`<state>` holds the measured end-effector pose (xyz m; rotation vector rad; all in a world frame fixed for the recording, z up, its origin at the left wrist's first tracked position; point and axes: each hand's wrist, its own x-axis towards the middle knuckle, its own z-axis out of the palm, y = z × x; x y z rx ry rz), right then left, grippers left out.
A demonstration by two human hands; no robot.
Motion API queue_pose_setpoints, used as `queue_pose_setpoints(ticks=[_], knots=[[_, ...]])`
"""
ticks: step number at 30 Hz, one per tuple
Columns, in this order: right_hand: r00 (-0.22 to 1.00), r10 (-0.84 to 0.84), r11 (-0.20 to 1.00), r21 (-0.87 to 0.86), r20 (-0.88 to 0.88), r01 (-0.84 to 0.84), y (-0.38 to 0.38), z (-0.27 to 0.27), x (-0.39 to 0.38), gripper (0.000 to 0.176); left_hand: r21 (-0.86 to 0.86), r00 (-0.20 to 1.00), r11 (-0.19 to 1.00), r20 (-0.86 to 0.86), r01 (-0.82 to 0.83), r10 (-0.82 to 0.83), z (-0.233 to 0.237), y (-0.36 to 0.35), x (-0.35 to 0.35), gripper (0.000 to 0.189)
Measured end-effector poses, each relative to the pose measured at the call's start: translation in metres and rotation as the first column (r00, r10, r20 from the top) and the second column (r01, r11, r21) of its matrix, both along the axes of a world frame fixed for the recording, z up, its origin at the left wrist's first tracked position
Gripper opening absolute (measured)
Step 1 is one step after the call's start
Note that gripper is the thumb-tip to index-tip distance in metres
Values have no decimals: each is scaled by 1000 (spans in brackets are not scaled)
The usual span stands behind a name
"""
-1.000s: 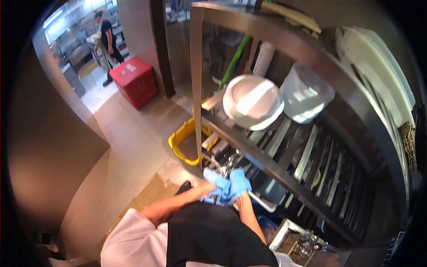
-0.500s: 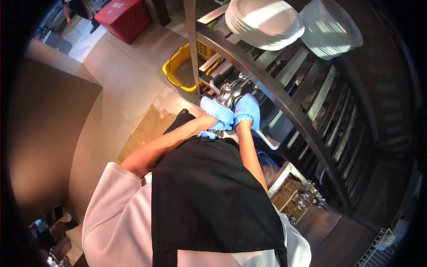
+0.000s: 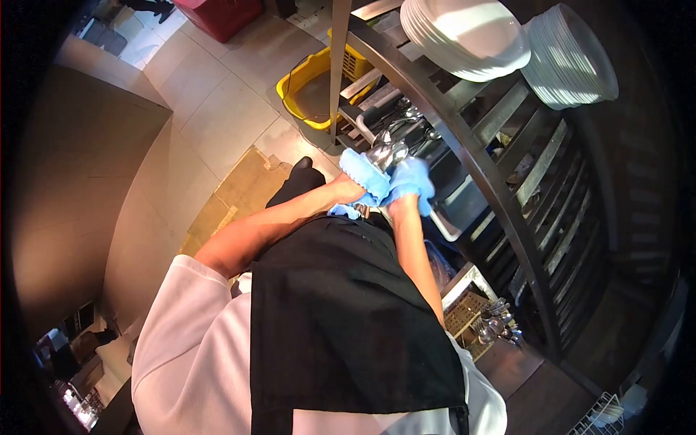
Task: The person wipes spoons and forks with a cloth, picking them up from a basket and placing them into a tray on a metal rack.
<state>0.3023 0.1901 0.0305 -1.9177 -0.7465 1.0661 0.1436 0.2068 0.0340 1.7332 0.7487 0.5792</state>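
Observation:
My left hand (image 3: 352, 188) is closed around a bundle of spoons (image 3: 386, 152), with a light-blue cloth (image 3: 365, 174) draped over the fingers. The spoon bowls point up past the hand, and some handles show beneath it, close to my black apron. My right hand (image 3: 403, 201) sits just to the right, its fingers covered by blue cloth (image 3: 411, 178) and slightly smeared by motion. This cloth meets the side of the bundle. Behind both hands, a grey tray (image 3: 455, 190) on the rack holds more metal cutlery (image 3: 410, 110).
White plates (image 3: 471, 43) and more stacked dishes (image 3: 569, 58) stand on the slatted metal rack (image 3: 464, 138). A yellow basket (image 3: 308, 87) is on the floor beyond. Loose spoons (image 3: 496, 322) lie by a beige basket (image 3: 464, 313) at the lower right. Cardboard (image 3: 232, 196) covers some floor.
The view has shifted a little, so the rack and plates appear further right. My right hand has moved slightly along the spoons, and more of their bowls show above the cloth.

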Motion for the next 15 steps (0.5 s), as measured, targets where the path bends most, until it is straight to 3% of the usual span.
queue_pose_setpoints(ticks=[1,2,3,5,6,7,9,11,12,13,14,15], knots=[[788,-287,929,43,-544,368,-5,10,-19,10,7,1000,1000,0,-5,5,6,-1,-2,27],[527,-330,894,-82,-783,440,-23,45,-41,16,-16,995,999,-88,-44,42,15,-3,-4,28],[657,-278,892,66,-701,447,-25,50,-44,18,-43,982,996,-174,-83,74,22,-3,-5,29],[685,-144,974,19,-714,224,-22,-11,-4,20,-103,992,994,-129,-18,4,28,0,-5,32],[629,-232,959,-68,-742,274,-12,-15,5,19,-184,996,980,-65,-78,67,28,-1,-3,31],[576,-178,956,0,-798,295,-14,-80,37,18,-269,991,954,-10,-129,131,27,-3,-1,30],[352,1,963,96,-936,252,1,-61,37,16,-319,996,943,-16,-92,92,8,-4,-2,34],[345,-63,970,23,-936,241,6,-40,30,17,-464,985,874,12,-146,171,-9,-1,-3,38],[401,-35,969,67,-915,238,4,0,15,17,-440,962,894,199,-82,186,-3,2,-3,39],[457,-10,967,107,-890,230,2,22,5,18,-411,931,901,253,-141,262,-14,2,0,38],[443,-40,953,99,-895,285,-6,8,8,20,-425,953,894,184,-142,239,-7,3,-3,38],[348,-69,892,99,-935,441,-7,7,-3,20,-444,971,885,114,-140,211,5,3,-6,37]])
